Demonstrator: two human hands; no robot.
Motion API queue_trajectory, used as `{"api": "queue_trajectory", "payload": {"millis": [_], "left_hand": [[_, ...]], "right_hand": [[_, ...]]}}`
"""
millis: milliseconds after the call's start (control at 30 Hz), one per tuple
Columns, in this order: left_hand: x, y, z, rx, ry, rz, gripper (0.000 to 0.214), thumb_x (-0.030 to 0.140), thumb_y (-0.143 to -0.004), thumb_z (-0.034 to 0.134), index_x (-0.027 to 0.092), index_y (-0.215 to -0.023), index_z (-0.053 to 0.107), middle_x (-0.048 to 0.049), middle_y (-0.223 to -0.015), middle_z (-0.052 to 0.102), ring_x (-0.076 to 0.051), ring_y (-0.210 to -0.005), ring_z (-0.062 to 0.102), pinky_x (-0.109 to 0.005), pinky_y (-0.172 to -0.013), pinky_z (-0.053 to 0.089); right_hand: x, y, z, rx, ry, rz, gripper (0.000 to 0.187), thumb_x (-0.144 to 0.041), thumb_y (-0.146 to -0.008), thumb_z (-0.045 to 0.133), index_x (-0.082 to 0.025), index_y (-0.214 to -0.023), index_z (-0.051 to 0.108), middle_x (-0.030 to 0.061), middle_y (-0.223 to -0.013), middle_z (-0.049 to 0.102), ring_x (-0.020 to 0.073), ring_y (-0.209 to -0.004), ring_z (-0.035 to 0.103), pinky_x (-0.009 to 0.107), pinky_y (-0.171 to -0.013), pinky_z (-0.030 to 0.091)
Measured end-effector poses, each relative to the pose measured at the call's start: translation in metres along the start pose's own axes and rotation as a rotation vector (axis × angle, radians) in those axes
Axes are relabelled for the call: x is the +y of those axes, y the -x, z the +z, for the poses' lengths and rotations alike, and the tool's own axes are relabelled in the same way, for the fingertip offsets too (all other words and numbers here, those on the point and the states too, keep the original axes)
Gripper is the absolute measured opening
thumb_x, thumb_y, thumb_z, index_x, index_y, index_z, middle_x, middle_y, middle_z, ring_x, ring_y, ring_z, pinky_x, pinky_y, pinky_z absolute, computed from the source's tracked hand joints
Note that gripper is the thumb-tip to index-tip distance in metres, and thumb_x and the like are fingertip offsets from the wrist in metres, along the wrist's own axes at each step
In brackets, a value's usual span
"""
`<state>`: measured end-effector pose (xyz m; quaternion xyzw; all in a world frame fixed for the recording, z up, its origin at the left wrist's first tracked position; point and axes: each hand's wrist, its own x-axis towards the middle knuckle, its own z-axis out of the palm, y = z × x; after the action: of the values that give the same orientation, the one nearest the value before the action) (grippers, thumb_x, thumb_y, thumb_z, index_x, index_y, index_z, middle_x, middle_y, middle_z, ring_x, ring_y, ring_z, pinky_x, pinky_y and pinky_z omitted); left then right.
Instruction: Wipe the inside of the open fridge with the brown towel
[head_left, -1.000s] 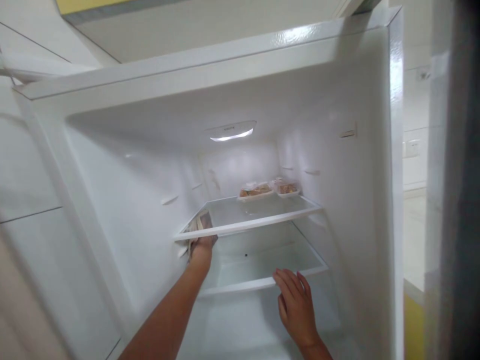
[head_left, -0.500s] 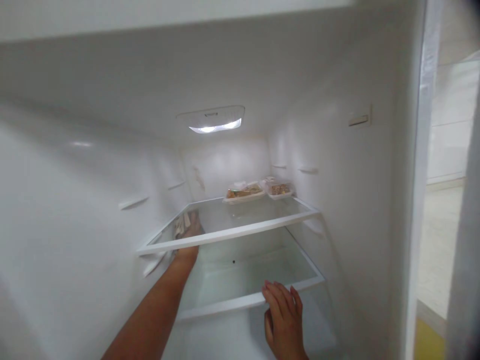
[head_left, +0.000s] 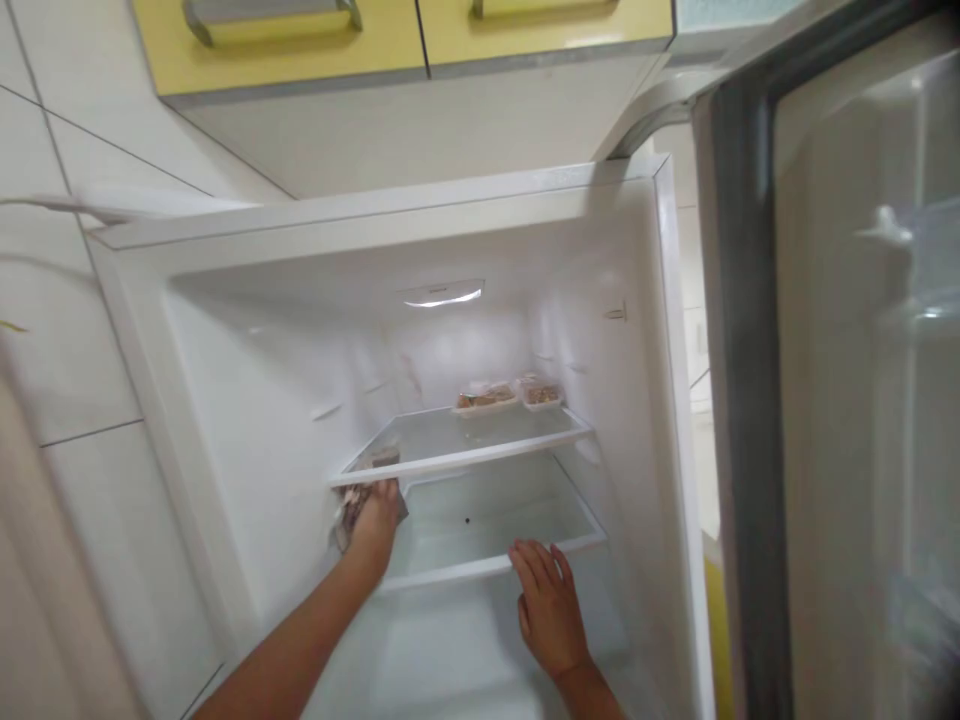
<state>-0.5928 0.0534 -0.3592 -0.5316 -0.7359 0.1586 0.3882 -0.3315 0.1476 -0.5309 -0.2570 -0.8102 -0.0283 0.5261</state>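
Cloth (head_left: 351,508): clasped in our left fingers (head_left: 388,489); upper shelf (head_left: 487,456) above, in the way, two packs (head_left: 486,398) at its rear. Our right fingers (head_left: 538,568), loosely spread, touch lower shelf (head_left: 450,573).

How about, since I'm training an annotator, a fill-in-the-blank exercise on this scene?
The left hand grips a cloth near the ____ inner wall.
The right hand is at the front edge of the ____ shelf.
The food packs on the upper shelf number ____.
The cupboard doors above the fridge are ____.
Missing words: left; lower; two; yellow.
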Motion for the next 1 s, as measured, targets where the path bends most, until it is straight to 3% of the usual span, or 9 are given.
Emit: {"api": "queue_trajectory", "payload": {"millis": [133, 233, 400, 500, 733, 1000], "left_hand": [[-0.008, 0.035, -0.020, -0.049, -0.071, 0.043, 0.051, 0.012, -0.082, 0.055, 0.019, -0.130, 0.069, -0.0184, -0.146, 0.059, -0.037, -0.150, 0.037, -0.060, -0.125, 0.016], [-0.015, 0.063, -0.029, -0.120, -0.093, 0.088, 0.051, 0.020, -0.084, 0.058, 0.020, -0.134, 0.065, -0.0174, -0.150, 0.056, -0.038, -0.152, 0.033, -0.060, -0.127, 0.009], [-0.019, 0.100, -0.028, -0.144, -0.124, 0.111, 0.056, 0.031, -0.082, 0.061, 0.018, -0.136, 0.062, -0.0168, -0.155, 0.049, -0.042, -0.154, 0.025, -0.062, -0.128, -0.002], [-0.020, 0.107, -0.022, -0.143, -0.144, 0.127, 0.057, 0.030, -0.082, 0.058, 0.022, -0.138, 0.060, -0.0132, -0.156, 0.048, -0.040, -0.155, 0.022, -0.063, -0.128, -0.005], [-0.014, 0.079, -0.002, -0.154, -0.192, 0.086, 0.059, 0.020, -0.080, 0.051, 0.025, -0.138, 0.060, -0.0104, -0.154, 0.051, -0.032, -0.156, 0.024, -0.057, -0.129, -0.001], [-0.004, 0.025, 0.027, -0.030, -0.041, 0.043, 0.062, 0.009, -0.073, 0.051, 0.008, -0.133, 0.065, -0.0192, -0.147, 0.057, -0.030, -0.153, 0.032, -0.050, -0.130, 0.007]], "right_hand": [[-0.003, -0.001, -0.008, -0.041, -0.023, 0.023, 0.067, -0.003, -0.078, 0.053, -0.026, -0.141, 0.056, 0.0025, -0.142, 0.064, 0.0193, -0.134, 0.054, 0.042, -0.126, 0.023], [-0.006, -0.003, -0.014, -0.070, -0.022, 0.022, 0.070, 0.001, -0.076, 0.049, -0.025, -0.141, 0.055, 0.0030, -0.144, 0.063, 0.0195, -0.136, 0.053, 0.043, -0.126, 0.024], [-0.011, -0.005, -0.016, -0.060, -0.028, 0.056, 0.071, 0.003, -0.075, 0.048, -0.025, -0.140, 0.057, 0.0030, -0.141, 0.065, 0.0185, -0.135, 0.054, 0.043, -0.126, 0.027], [-0.013, -0.005, -0.014, -0.040, -0.045, 0.068, 0.070, 0.002, -0.075, 0.049, -0.025, -0.139, 0.057, 0.0026, -0.140, 0.065, 0.0186, -0.135, 0.054, 0.043, -0.126, 0.026], [-0.012, -0.003, -0.011, -0.017, -0.039, 0.053, 0.073, 0.005, -0.074, 0.045, -0.025, -0.140, 0.056, 0.0021, -0.141, 0.065, 0.0192, -0.135, 0.054, 0.045, -0.125, 0.026], [-0.008, -0.003, -0.005, 0.008, -0.010, 0.036, 0.071, 0.005, -0.074, 0.044, -0.024, -0.138, 0.056, 0.0020, -0.139, 0.066, 0.0192, -0.133, 0.055, 0.045, -0.124, 0.026]]}}
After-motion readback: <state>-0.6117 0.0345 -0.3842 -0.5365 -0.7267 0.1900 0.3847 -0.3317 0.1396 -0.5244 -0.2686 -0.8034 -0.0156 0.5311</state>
